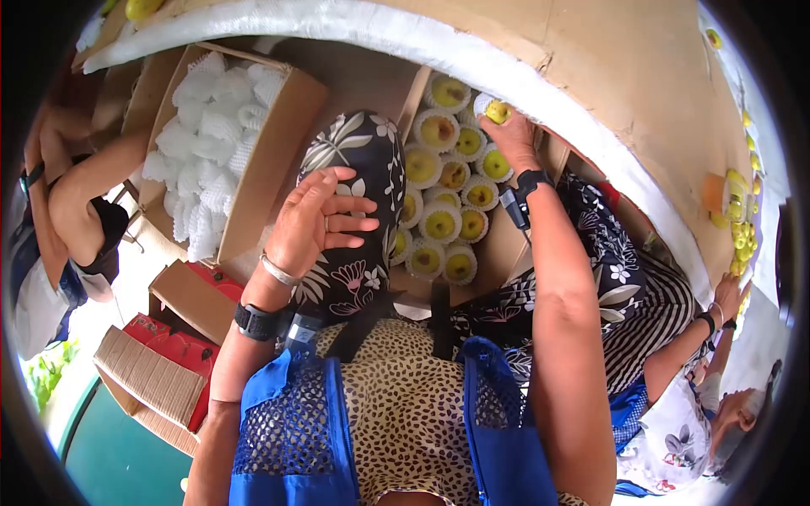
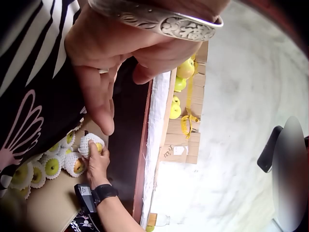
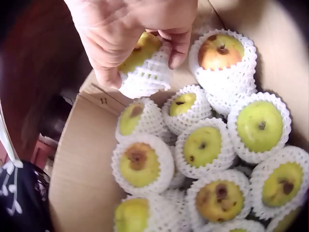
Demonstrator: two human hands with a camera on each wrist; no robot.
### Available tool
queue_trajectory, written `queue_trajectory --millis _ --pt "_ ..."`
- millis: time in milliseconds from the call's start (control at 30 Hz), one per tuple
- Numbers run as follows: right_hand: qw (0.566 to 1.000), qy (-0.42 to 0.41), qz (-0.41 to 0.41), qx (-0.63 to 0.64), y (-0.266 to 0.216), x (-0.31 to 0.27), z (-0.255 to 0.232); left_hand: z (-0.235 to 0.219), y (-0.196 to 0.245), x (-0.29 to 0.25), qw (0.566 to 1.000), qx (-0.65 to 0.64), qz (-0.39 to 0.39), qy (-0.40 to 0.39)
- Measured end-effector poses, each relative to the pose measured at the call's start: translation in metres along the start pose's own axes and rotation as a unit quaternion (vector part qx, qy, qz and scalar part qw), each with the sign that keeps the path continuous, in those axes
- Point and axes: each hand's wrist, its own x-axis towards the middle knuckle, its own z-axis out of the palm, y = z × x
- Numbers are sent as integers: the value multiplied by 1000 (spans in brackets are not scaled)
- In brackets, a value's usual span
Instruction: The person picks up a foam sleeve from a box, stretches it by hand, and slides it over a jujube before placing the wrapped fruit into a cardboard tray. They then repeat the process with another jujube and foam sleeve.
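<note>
Right hand (image 1: 512, 135) grips a yellow-green apple wrapped in a white foam net sleeve (image 3: 143, 65), fingers and thumb curled round it. The apple sits at the 12 o'clock end of the open brown cardboard box (image 1: 498, 253), touching the packed rows below it. The box holds many more yellow-green apples in white foam net sleeves (image 3: 203, 145), set close together; several show brown spots.

Left hand (image 1: 316, 221) hangs open in the air, fingers relaxed and slightly spread, holding nothing; it is at 9 o'clock of the box, over dark floral-print fabric (image 1: 354, 160). A silver bangle (image 1: 278, 271) and a black wrist strap (image 1: 253, 322) sit on that forearm.

At 10 o'clock, a second cardboard box of empty white foam net sleeves (image 1: 211, 143). At 3 o'clock, loose yellow apples (image 1: 741, 228) lie on a cardboard surface.
</note>
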Motion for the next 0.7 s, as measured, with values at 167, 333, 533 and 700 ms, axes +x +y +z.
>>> queue_trajectory --millis 167,333,533,700 --pt "999 -11 -17 -34 6 3 8 1 1 2 1000 -12 -11 8" --pt "997 -40 -15 -59 -6 3 4 -2 -2 2 1000 -20 -11 -12" --pt "985 -35 31 -167 -39 1 5 -3 -2 3 1000 -12 -17 -13" --pt "983 -98 29 -155 -32 4 -1 1 -2 1 1000 -8 -13 -9"
